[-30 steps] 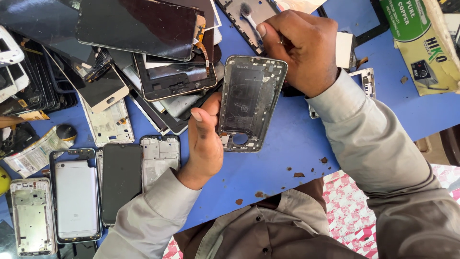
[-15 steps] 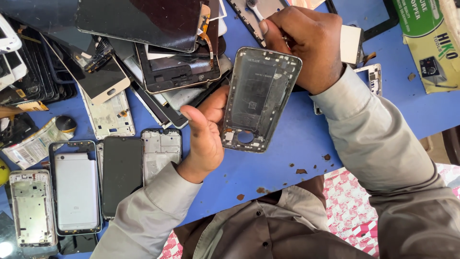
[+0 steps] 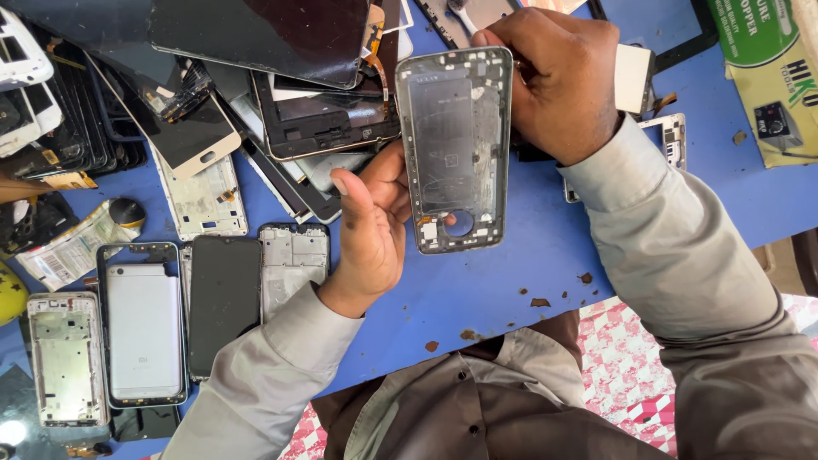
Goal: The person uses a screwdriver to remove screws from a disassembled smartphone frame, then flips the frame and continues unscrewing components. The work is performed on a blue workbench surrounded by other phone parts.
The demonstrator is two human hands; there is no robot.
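- left hand (image 3: 371,230) grips the lower side of the grey phone frame (image 3: 456,149), held above the blue table (image 3: 545,255).
- right hand (image 3: 558,81) pinches its top corner, perhaps also a small tool.
- green-and-tan package (image 3: 767,77) lies at the table's right edge.

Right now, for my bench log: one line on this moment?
left hand: holds phone frame | right hand: grips frame top | under: blue table

Left hand (image 3: 371,226) fingers curled; right hand (image 3: 558,81) fingers clenched.

This was a phone-repair workshop: a blue surface (image 3: 545,273) carried stripped phone frames (image 3: 66,358) and, above them, stacked cracked screens (image 3: 256,34).
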